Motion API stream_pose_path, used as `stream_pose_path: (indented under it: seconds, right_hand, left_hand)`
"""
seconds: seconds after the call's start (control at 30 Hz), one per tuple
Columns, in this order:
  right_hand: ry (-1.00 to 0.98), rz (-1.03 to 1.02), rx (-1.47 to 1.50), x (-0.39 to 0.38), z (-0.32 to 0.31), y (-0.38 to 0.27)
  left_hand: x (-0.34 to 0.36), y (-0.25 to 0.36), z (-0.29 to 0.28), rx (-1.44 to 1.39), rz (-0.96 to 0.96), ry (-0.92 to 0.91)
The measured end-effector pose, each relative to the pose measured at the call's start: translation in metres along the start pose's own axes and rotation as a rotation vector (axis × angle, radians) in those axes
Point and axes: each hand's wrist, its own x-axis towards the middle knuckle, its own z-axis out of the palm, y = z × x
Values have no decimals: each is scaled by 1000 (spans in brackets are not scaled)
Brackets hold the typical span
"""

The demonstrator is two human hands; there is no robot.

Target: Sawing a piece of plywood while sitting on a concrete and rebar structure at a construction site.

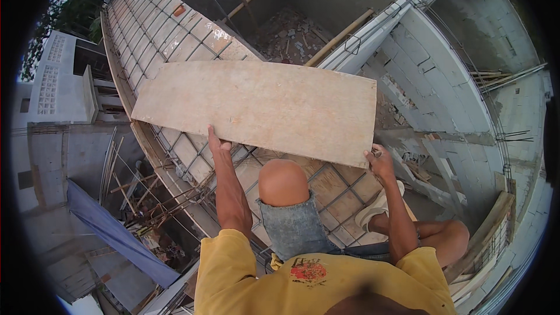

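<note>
Yellow shirt [361,280], left grip [220,142] and right grip [380,162] closed on board [256,111] over rebar grid [349,186]

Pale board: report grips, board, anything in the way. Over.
Left grip on near edge of pale board; right grip at its near right corner. Board covers part of rebar grid from view, contact unseen. Bent knee close by near edge.

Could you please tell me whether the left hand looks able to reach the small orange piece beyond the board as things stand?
Probably not: the left hand holds the near edge of the board, which lies between it and the orange piece.
</note>
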Motion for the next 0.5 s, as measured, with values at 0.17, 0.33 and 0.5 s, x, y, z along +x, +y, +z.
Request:
stream_pose_path:
  seconds: [0.17,0.33,0.5]
  right_hand:
    - [-36,107,143,-13,-16,-40]
    - [-4,-68,-50,-9,-11,-28]
    - [126,-97,23,-24,-8,-44]
  left_hand:
    - [-37,16,60,-6,256,38]
    - [-86,55,167,139,504,-54]
    - [-108,133,273,281,759,-329]
